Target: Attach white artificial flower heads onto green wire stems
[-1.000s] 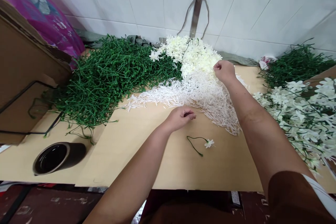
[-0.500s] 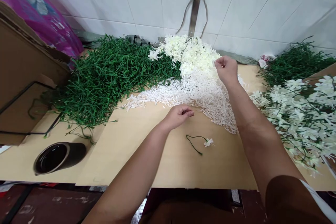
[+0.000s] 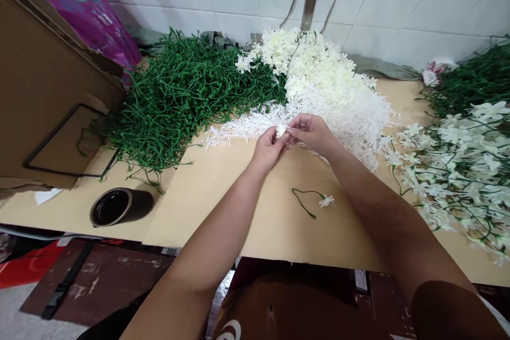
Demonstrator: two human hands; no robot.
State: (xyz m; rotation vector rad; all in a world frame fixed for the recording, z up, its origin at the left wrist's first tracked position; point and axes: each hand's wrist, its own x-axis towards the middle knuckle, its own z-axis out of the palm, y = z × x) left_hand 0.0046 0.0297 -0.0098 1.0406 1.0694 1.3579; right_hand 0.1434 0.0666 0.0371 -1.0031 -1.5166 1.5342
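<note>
A small white artificial flower [image 3: 281, 130] is pinched in the fingers of my left hand [image 3: 268, 150], just above the cardboard. My right hand [image 3: 313, 134] meets it from the right, thumb and finger closed at the flower's edge; whether they also hold a stamen piece is too small to tell. Behind my hands spreads a heap of thin white stamen pieces [image 3: 346, 125], with a pile of cream flower heads [image 3: 319, 66] beyond it. A green-stemmed white flower [image 3: 326, 201] lies on the board in front of my right forearm.
Green plastic stems [image 3: 191, 90] are heaped at the left, and more stems [image 3: 482, 82] at the far right. Stemmed white flowers [image 3: 458, 170] crowd the right side. A dark cup [image 3: 137, 205] of dark liquid stands near the front-left edge, beside a cardboard box [image 3: 51, 79].
My right hand has come from the flower pile to my left hand, which has moved slightly up. A white flower now shows between them. The camera view has shifted.
</note>
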